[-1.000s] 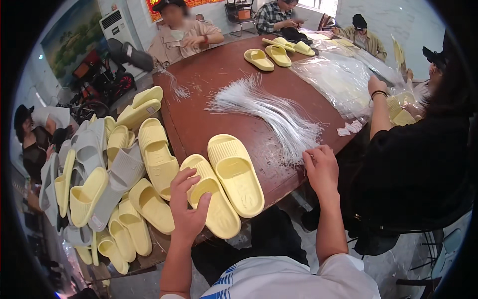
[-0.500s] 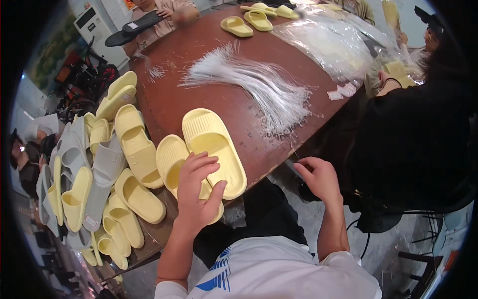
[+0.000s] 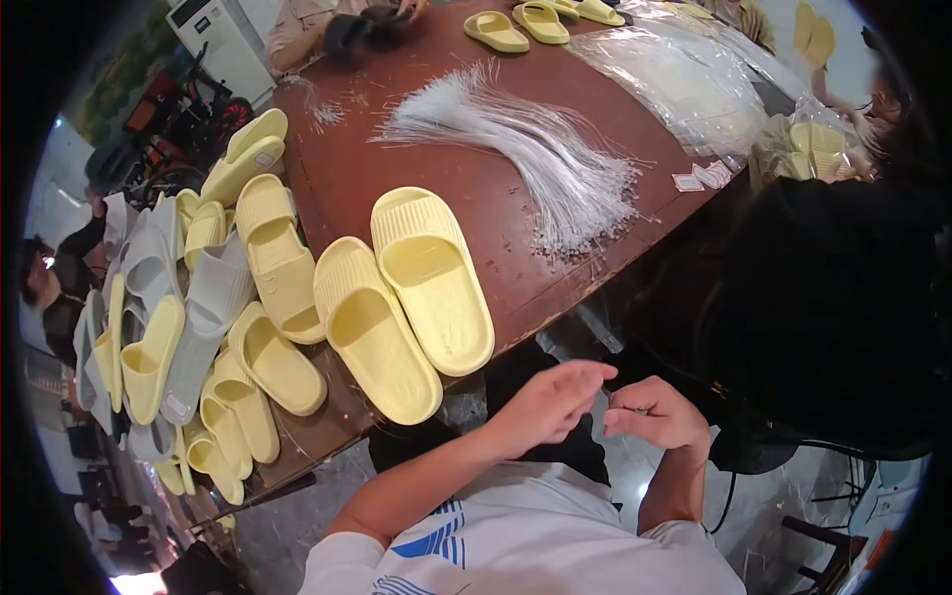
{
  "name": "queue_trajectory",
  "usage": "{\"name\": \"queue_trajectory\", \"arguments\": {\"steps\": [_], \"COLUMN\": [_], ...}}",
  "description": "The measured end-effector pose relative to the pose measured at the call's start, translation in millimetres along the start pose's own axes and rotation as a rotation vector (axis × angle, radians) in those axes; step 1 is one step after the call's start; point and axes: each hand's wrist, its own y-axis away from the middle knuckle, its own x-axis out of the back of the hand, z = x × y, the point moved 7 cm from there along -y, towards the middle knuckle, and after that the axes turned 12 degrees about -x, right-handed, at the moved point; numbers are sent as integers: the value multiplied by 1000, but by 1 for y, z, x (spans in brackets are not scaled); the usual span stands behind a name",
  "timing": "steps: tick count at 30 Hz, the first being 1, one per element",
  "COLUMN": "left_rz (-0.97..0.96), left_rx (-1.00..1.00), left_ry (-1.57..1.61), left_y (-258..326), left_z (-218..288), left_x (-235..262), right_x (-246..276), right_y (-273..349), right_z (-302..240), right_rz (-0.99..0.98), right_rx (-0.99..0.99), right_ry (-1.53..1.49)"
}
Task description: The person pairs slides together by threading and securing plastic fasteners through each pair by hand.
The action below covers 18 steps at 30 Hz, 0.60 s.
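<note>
Yellow slipper pair (image 3: 438, 297) at the worktop's (image 3: 342, 164) near edge

Left forearm slants rightward, its hand (image 3: 548, 405) half curled; the right hand (image 3: 662, 415) bends inward just beside it, fingers folded. Whether either pinches something thin, I cannot tell. Far off, a dark item (image 3: 359, 38) blurs before a person cut off by shadow. Ribbed straps cross the slippers' smooth, round-ended soles; glossy white strands (image 3: 563, 178) fan beyond.

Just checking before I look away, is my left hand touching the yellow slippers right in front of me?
Apart: the head view shows black trousers in the gap between the left hand and the yellow slippers.
</note>
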Motion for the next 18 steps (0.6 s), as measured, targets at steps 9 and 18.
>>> {"name": "queue_trajectory", "arguments": {"steps": [9,18], "left_rz": [130,307], "left_rx": [-314,-536], "left_ry": [141,-3], "left_y": [13,76], "left_z": [35,77], "left_x": [7,59], "right_x": [-14,1], "right_y": [19,7], "right_z": [4,36], "right_rz": [-376,-395], "right_rx": [225,182], "right_ry": [-104,-260]}}
